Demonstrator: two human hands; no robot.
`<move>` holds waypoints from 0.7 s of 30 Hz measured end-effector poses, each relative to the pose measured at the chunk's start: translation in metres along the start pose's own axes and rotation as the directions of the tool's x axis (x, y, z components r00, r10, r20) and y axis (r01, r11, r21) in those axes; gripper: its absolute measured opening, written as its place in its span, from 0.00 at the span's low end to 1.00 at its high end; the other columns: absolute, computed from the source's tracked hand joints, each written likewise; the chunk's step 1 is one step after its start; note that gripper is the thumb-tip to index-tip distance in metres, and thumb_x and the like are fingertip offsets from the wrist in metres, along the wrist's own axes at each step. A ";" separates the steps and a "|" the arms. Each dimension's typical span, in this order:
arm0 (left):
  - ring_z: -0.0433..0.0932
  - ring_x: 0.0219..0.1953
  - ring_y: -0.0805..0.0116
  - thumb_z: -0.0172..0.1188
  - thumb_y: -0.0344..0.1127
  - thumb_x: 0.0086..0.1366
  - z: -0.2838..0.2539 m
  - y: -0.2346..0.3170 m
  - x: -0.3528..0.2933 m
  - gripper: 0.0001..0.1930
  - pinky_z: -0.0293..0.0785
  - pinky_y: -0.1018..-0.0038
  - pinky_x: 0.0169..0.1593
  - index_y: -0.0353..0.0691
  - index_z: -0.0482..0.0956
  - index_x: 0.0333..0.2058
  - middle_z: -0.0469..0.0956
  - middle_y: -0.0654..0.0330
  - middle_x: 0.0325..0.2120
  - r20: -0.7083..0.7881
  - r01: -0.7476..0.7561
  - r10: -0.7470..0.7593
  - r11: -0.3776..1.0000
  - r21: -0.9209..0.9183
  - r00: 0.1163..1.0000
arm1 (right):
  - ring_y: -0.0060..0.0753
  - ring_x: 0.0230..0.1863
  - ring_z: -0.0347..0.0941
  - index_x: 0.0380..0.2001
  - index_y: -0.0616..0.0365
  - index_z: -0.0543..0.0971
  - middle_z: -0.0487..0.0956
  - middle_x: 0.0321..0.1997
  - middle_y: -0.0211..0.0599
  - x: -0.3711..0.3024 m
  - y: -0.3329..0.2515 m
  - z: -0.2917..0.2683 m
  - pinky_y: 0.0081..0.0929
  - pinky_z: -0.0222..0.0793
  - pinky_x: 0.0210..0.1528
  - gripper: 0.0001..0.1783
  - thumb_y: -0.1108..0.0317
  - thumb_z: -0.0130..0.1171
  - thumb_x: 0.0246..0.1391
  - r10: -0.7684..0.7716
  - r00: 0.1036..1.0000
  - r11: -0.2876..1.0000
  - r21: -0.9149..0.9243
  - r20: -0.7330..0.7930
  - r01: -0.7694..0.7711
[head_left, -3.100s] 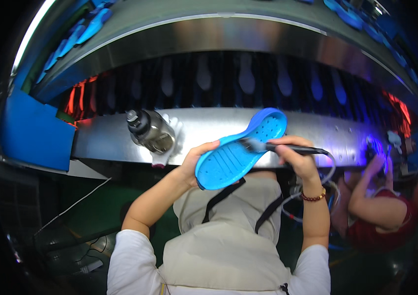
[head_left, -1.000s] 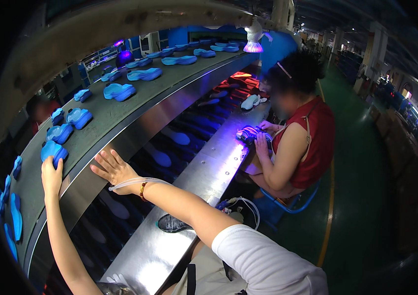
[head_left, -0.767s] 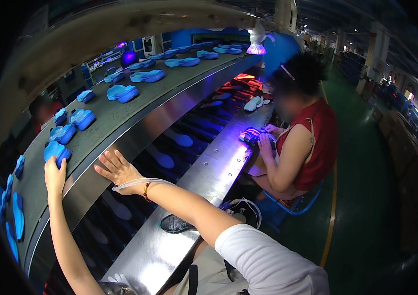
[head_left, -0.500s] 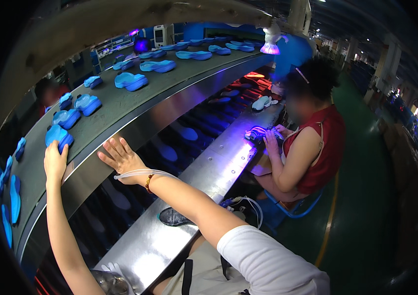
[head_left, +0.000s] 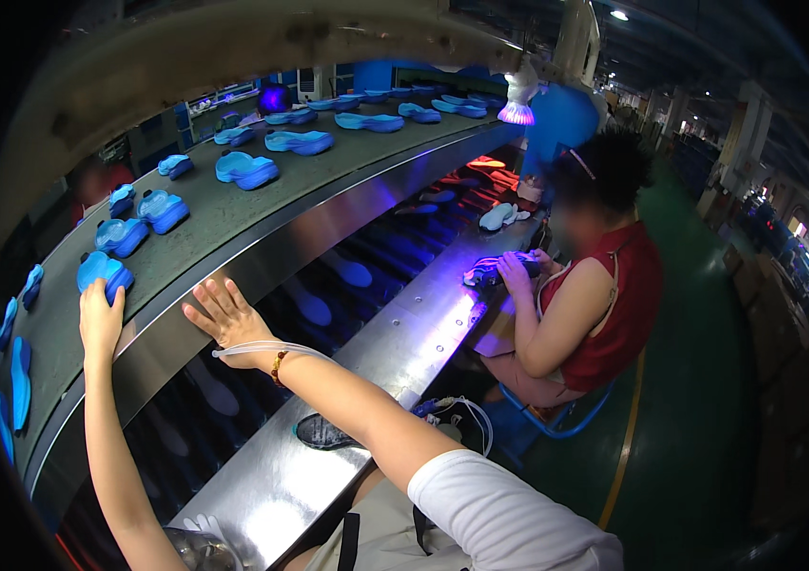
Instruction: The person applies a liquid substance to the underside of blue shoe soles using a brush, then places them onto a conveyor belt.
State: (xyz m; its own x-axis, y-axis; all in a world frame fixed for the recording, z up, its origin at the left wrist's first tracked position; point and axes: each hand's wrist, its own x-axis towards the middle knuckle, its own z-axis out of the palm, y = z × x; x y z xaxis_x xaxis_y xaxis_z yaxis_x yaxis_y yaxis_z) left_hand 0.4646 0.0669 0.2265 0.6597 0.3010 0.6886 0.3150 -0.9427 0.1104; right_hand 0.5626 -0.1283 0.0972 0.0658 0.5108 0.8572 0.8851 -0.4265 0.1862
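My left hand (head_left: 101, 322) reaches up over the conveyor's metal edge, its fingers curled onto the near end of a blue shoe sole (head_left: 106, 273). That sole rests on the dark green belt (head_left: 197, 224), beside another blue sole (head_left: 121, 236). Fingers spread, my right hand (head_left: 230, 322) lies against the metal side rail (head_left: 276, 252) and holds nothing. A loop of clear tubing (head_left: 266, 346) and a beaded bracelet (head_left: 278, 369) sit at the right wrist. Below the right forearm, a dark shoe piece (head_left: 323, 433) lies on the metal bench.
Several more blue soles stand along the belt. Under it, a lower level carries pale soles (head_left: 309, 303). A co-worker in red (head_left: 604, 295) sits at the right by the metal bench (head_left: 266, 476), holding a dark shoe under purple light. A lamp (head_left: 518, 100) hangs above.
The view has turned slightly, so the scene sits a little further left. My left hand stays on the same sole, and my right hand stays spread at the rail.
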 end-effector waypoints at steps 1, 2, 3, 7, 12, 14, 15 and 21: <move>0.68 0.44 0.52 0.53 0.40 0.57 -0.001 0.000 0.000 0.16 0.65 0.62 0.47 0.32 0.70 0.37 0.71 0.49 0.38 0.007 0.004 -0.004 1.000 -0.009 1.000 | 0.47 0.68 0.21 0.63 0.47 0.39 0.32 0.67 0.45 0.001 0.000 0.000 0.45 0.18 0.66 0.53 0.70 0.54 0.32 0.000 1.000 1.000 0.007 -0.007 0.000; 0.67 0.45 0.52 0.53 0.40 0.56 -0.001 0.000 0.000 0.15 0.65 0.62 0.47 0.32 0.70 0.37 0.71 0.48 0.38 0.010 0.003 -0.003 1.000 -0.008 1.000 | 0.47 0.68 0.21 0.63 0.47 0.39 0.32 0.67 0.45 0.001 0.000 0.000 0.45 0.18 0.66 0.53 0.70 0.54 0.32 -0.005 1.000 1.000 0.008 -0.011 0.005; 0.67 0.45 0.51 0.53 0.39 0.56 -0.001 0.002 0.000 0.15 0.64 0.62 0.47 0.32 0.70 0.37 0.71 0.48 0.38 0.008 0.012 -0.012 1.000 -0.014 1.000 | 0.47 0.68 0.22 0.63 0.49 0.41 0.33 0.67 0.46 0.000 0.002 0.000 0.45 0.18 0.66 0.51 0.70 0.53 0.34 -0.006 1.000 1.000 -0.003 -0.006 0.006; 0.67 0.45 0.52 0.54 0.38 0.56 0.005 0.000 0.002 0.15 0.64 0.62 0.48 0.32 0.70 0.37 0.71 0.48 0.38 -0.013 0.016 -0.016 1.000 -0.024 1.000 | 0.48 0.68 0.19 0.63 0.49 0.40 0.31 0.67 0.46 -0.001 0.006 0.000 0.46 0.17 0.65 0.52 0.71 0.53 0.33 -0.003 1.000 1.000 -0.021 0.003 0.003; 0.67 0.46 0.51 0.54 0.38 0.55 -0.002 0.005 -0.002 0.16 0.64 0.62 0.48 0.32 0.70 0.38 0.71 0.47 0.39 -0.001 0.060 -0.060 0.997 -0.044 0.998 | 0.48 0.68 0.22 0.63 0.50 0.41 0.33 0.67 0.47 -0.002 0.004 -0.005 0.45 0.19 0.66 0.50 0.65 0.56 0.37 -0.004 0.999 1.000 -0.016 0.047 0.005; 0.67 0.46 0.51 0.54 0.38 0.55 -0.007 0.003 -0.003 0.16 0.64 0.62 0.49 0.32 0.70 0.38 0.71 0.45 0.39 -0.017 0.052 -0.053 0.997 -0.051 0.998 | 0.48 0.68 0.22 0.63 0.50 0.41 0.32 0.67 0.47 0.001 0.002 -0.007 0.45 0.18 0.66 0.51 0.65 0.56 0.37 -0.008 0.999 0.999 0.033 0.054 0.006; 0.67 0.46 0.51 0.54 0.39 0.54 -0.006 -0.003 -0.004 0.16 0.64 0.62 0.48 0.31 0.70 0.37 0.71 0.46 0.38 -0.048 0.021 -0.023 0.999 -0.031 0.999 | 0.48 0.68 0.22 0.63 0.49 0.40 0.32 0.67 0.47 0.003 0.000 -0.007 0.45 0.18 0.65 0.51 0.65 0.57 0.37 -0.003 0.998 0.997 0.077 0.062 -0.001; 0.72 0.37 0.53 0.57 0.43 0.53 -0.018 0.000 -0.017 0.16 0.69 0.61 0.39 0.33 0.73 0.30 0.74 0.49 0.32 -0.073 -0.051 0.058 0.993 0.103 0.996 | 0.51 0.67 0.17 0.63 0.50 0.37 0.28 0.67 0.46 -0.004 -0.006 0.000 0.48 0.13 0.64 0.51 0.60 0.54 0.39 0.014 0.986 0.991 -0.132 0.166 0.008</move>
State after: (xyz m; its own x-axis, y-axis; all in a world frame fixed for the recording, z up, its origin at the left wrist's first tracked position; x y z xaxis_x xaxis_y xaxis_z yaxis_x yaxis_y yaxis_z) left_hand 0.4413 0.0594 0.2274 0.6251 0.2341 0.7446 0.3496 -0.9369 0.0010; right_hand 0.5566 -0.1277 0.0928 0.1542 0.6216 0.7680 0.8168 -0.5175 0.2549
